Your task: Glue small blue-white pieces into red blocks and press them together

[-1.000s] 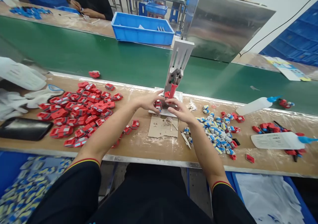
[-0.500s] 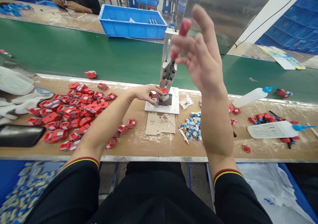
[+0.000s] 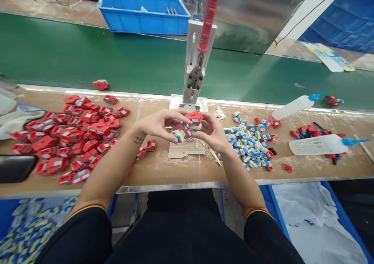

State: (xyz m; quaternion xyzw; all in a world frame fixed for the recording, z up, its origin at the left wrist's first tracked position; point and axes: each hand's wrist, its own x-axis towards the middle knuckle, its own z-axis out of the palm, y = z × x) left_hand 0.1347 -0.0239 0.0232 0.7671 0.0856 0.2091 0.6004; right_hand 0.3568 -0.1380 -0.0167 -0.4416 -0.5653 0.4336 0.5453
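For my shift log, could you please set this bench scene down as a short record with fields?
Left hand: holding a red-and-grey piece
Right hand: holding a red-and-white piece
Ahead: metal stand, red handle pointing up
Left side: red pieces, piled
Right side: blue-and-white pieces
Far right: two white bottles

A green belt [image 3: 102,59] crosses the scene, with a blue crate [image 3: 146,22] at its far side and a shiny metal panel [image 3: 254,18] to the crate's right. On the right, two white bottles [image 3: 318,144] lie apart. At left, a white glove [image 3: 22,120] lies beyond a black tray [image 3: 17,169].
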